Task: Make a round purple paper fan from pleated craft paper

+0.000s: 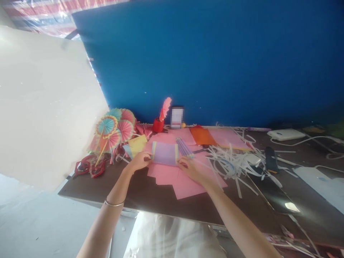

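Steadying purple sheet (165, 153) by opposite edges, probably keeping it flat; both hands' fingers (146, 158) (183, 162) pinching paper.

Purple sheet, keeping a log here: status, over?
Left hand, right hand at near corners. Purple sheet over pink paper. Pleated purple paper close by, right side.

Both hands (164, 163) hold a purple sheet (165, 153) over pink paper (164, 174).
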{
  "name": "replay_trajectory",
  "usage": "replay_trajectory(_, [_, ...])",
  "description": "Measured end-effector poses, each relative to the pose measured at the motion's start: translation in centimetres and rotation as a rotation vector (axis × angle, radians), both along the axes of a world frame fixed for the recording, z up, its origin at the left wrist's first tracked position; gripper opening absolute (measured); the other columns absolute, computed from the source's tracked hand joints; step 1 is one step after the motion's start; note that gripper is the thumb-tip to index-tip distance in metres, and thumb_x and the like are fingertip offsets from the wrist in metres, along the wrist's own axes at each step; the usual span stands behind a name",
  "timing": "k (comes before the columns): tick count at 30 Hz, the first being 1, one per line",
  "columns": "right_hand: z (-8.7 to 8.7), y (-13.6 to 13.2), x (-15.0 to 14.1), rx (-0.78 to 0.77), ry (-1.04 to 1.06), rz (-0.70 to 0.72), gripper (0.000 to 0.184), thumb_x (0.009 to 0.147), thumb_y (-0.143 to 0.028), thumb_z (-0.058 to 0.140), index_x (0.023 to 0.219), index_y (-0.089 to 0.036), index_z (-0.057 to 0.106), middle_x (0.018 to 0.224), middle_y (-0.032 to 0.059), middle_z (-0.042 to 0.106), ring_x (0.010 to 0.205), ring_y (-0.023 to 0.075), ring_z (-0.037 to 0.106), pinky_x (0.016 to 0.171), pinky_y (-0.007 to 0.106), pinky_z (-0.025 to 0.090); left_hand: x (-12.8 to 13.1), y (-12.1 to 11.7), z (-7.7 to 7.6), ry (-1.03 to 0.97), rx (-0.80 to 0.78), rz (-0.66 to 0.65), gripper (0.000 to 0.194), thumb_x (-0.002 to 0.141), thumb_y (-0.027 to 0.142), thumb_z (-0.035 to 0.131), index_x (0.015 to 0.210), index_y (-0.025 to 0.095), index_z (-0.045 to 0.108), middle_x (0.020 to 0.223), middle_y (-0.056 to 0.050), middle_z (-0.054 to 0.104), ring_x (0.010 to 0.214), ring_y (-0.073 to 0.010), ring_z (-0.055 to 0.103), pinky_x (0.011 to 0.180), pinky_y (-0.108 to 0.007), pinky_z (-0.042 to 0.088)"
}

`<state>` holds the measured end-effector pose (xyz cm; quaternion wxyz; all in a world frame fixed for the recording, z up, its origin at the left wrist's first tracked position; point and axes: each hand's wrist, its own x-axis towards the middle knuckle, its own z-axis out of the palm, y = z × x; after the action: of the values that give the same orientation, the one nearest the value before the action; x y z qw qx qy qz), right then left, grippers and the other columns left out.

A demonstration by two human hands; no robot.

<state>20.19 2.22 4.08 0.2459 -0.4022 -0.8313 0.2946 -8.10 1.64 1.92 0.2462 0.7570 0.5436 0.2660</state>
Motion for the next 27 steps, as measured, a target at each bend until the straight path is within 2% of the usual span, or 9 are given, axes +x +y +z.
replay_trajectory(4, [-1.0, 0.5, -0.4, 0.024, 0.013, -0.027, 0.020, 0.083, -0.026, 0.041, 0.068, -0.020, 0.052, 0.080, 0.0027, 0.056, 0.075, 0.0171, 0.053, 0.071, 0.031, 0.042, 0.0, 0.2, -0.3, -0.020, -0.033, 0.030, 0.022, 0.075, 0.034, 0.054, 0.060, 0.019, 0.059, 0.113, -0.005, 0.062, 0.100, -0.0212, 0.059, 0.087, -0.032, 0.046])
replay_trajectory(15, [-3.3, 1.1, -1.3, 0.136, 0.033, -0.161, 0.023, 0.082, -0.029, 0.042, 0.062, -0.020, 0.046, 0.076, 0.0027, 0.053, 0.073, 0.0174, 0.052, 0.068, 0.030, 0.042, 0.2, 0.2, -0.4, -0.004, -0.036, 0.091, 0.018, 0.072, 0.028, 0.057, 0.057, 0.018, 0.054, 0.118, -0.008, 0.059, 0.104, -0.0238, 0.057, 0.088, -0.034, 0.045])
replay_trajectory(22, [-3.3, 1.0, -1.5, 0.164, -0.015, -0.184, 0.026, 0.082, -0.033, 0.042, 0.060, -0.021, 0.041, 0.073, 0.0017, 0.051, 0.068, 0.0167, 0.050, 0.064, 0.030, 0.041, 0.6, 0.0, -0.1, -0.006, 0.007, 0.094, 0.019, 0.074, 0.022, 0.051, 0.056, 0.020, 0.047, 0.116, -0.008, 0.060, 0.105, -0.0234, 0.056, 0.090, -0.037, 0.043])
replay_trajectory(27, [-3.5, 1.0, -1.5, 0.153, -0.029, -0.194, 0.024, 0.082, -0.031, 0.042, 0.060, -0.021, 0.040, 0.075, 0.0018, 0.052, 0.070, 0.0165, 0.051, 0.066, 0.030, 0.042, 0.9, 0.0, -0.1, 0.010, 0.017, 0.139, 0.023, 0.073, 0.025, 0.054, 0.053, 0.020, 0.045, 0.116, -0.011, 0.060, 0.104, -0.0253, 0.056, 0.091, -0.039, 0.043])
